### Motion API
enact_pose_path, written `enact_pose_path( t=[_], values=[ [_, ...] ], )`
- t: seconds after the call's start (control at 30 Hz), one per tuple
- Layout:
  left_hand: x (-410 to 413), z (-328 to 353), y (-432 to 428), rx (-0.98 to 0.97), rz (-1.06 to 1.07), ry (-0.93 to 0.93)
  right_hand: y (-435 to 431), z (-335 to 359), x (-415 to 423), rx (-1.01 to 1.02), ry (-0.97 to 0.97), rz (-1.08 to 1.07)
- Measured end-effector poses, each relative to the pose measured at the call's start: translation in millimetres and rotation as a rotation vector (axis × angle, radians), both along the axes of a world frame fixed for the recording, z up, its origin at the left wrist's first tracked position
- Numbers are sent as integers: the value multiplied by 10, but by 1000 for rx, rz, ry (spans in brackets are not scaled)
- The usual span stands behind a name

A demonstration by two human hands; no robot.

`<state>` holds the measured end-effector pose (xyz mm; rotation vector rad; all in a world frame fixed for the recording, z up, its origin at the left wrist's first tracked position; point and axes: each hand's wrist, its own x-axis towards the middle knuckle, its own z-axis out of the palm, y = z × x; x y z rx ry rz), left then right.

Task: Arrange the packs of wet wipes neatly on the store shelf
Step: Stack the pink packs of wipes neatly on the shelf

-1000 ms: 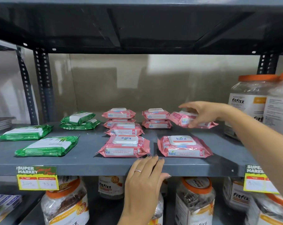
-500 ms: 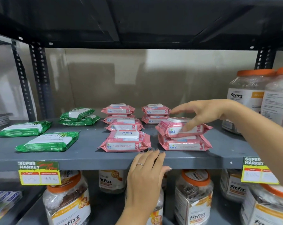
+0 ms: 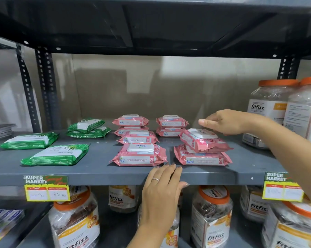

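- Now, head view: my right hand [image 3: 228, 122] hovers just above the crooked pink plastic pack of wet wipes with the white flip lid [image 3: 204, 140]; the grip is loose, fingers half curled, holding nothing.
- That pack lies tilted and skewed on the flat pink pack [image 3: 202, 157] at the front right of the grey metal shelf [image 3: 101, 169].
- My left hand [image 3: 162, 188] rests flat on the shelf's front lip, its grip empty.
- To do this well, I judge I should turn the top pack until its edges match the one below, label forward, then press it level.
- Hard to make out: whether my fingertips touch the lid; the green packs [image 3: 55, 154] have unreadable print; the jars at right are cut off.
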<state>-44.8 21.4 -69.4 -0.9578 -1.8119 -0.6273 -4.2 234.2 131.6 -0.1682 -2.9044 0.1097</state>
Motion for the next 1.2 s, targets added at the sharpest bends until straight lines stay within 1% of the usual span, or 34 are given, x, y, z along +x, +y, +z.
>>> enact_pose_path(
  t=[0.03,0.13,0.17,0.2,0.3,0.4,0.47,0.53,0.6,0.67,0.77,0.83,1.07,1.2],
  values=[
    [-5,-4,1,3,-2,1,19,7,20,-40,-7,53],
    [-12,3,11,22,-9,0,41,-15,84,-302,-199,209],
    [-8,9,11,26,-13,-2,49,-44,92,-315,-217,231],
    [-7,22,12,28,-18,0,45,-66,96,-287,-189,243],
    [11,23,4,27,-19,-8,-5,-115,95,-145,5,248],
    [15,10,5,26,-16,-17,-32,-162,49,-63,65,252],
    [15,7,8,29,-15,-17,-23,-110,69,-72,33,178],
    [14,11,6,30,-14,-17,27,-41,118,-186,-69,144],
    [12,9,9,31,-11,-17,48,-6,188,-253,-209,175],
    [13,7,9,33,-10,-23,75,-31,204,-291,-292,208],
    [20,16,5,35,-14,-28,60,-99,215,-365,-239,229],
    [29,25,2,39,-16,-28,46,-113,222,-368,-199,229],
    [51,29,-10,19,-14,-43,9,-143,210,-311,-164,202],
    [55,33,-19,10,-2,-46,-34,-160,200,-226,-139,154]
  ],
)
